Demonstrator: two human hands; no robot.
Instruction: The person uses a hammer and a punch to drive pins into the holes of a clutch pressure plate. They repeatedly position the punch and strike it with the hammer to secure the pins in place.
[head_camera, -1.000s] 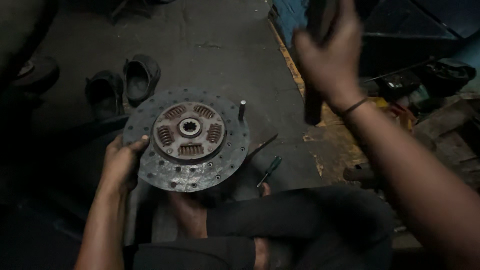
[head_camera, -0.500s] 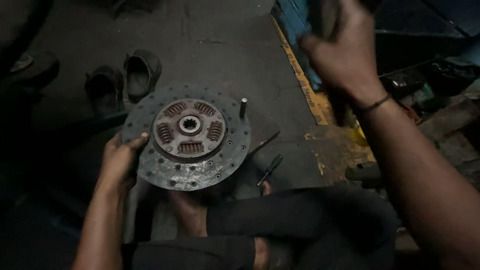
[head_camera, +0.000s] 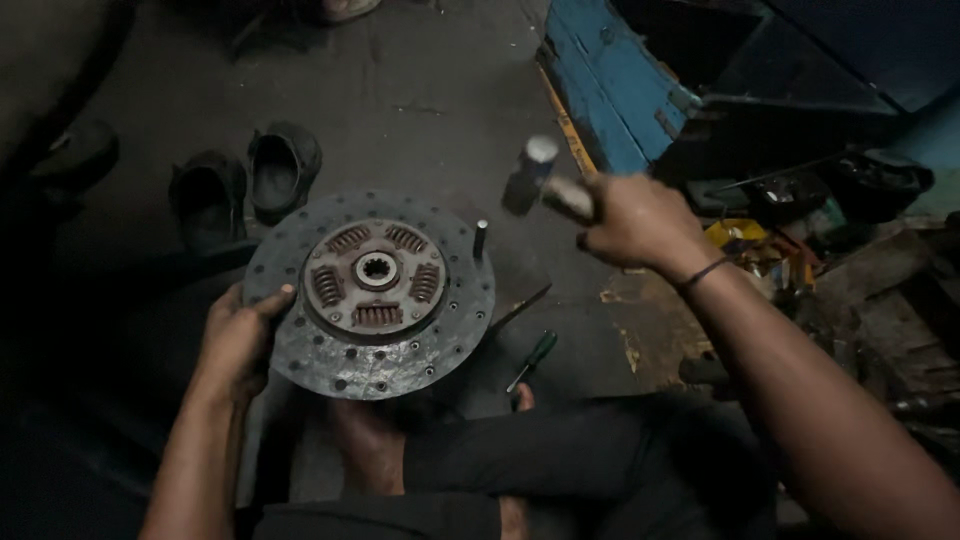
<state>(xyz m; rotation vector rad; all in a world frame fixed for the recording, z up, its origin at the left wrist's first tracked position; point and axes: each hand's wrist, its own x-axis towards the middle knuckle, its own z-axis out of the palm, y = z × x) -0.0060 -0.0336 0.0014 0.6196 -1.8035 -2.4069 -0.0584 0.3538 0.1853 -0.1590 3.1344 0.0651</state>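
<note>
Left hand (head_camera: 235, 345) grips the near-left rim of the clutch disc (head_camera: 370, 295), fingers curled around the edge; right hand (head_camera: 635, 222) is clenched on a blurred hammer (head_camera: 545, 185), right of the disc; a mistimed blow could strike the thumb; no labels legible; blue panel (head_camera: 610, 85) far right.

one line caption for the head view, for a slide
Left hand steadies a clutch disc while the right hand swings a hammer above a punch.
</note>
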